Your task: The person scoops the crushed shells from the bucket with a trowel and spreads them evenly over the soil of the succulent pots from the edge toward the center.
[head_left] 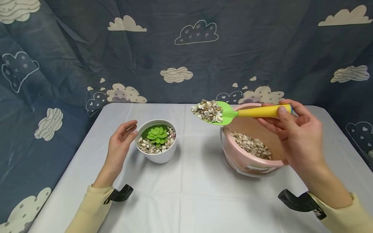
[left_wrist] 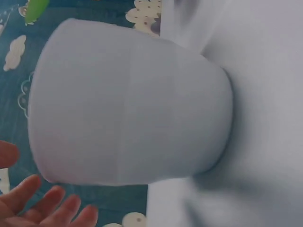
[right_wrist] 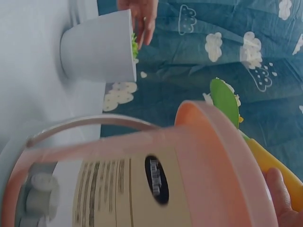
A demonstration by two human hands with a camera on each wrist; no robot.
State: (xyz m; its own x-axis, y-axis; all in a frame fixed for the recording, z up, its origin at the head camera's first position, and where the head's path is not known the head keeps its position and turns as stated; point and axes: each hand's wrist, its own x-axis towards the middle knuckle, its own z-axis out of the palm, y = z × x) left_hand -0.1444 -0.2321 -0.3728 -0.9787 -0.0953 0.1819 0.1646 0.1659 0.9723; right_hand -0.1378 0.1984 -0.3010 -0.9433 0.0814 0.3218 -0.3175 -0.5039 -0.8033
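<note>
My right hand [head_left: 303, 132] grips the yellow handle of a small garden trowel [head_left: 256, 111] above a pink bucket [head_left: 247, 160]. The trowel's green blade carries a heap of small shells or pebbles [head_left: 207, 111] and points left, past the bucket's rim. More of the same pieces [head_left: 252, 145] lie inside the bucket. Left of it stands a white pot [head_left: 160, 157] with a green succulent [head_left: 157, 135], its surface partly covered with pieces and partly green. My left hand [head_left: 120, 145] is beside the pot's left rim, fingers loosely bent and holding nothing.
A white cloth covers the table [head_left: 186, 207]. Behind it hangs a dark blue curtain [head_left: 157, 58] with cloud prints. The bucket's handle [right_wrist: 94, 120] hangs down its outer side, near a paper label [right_wrist: 128, 189].
</note>
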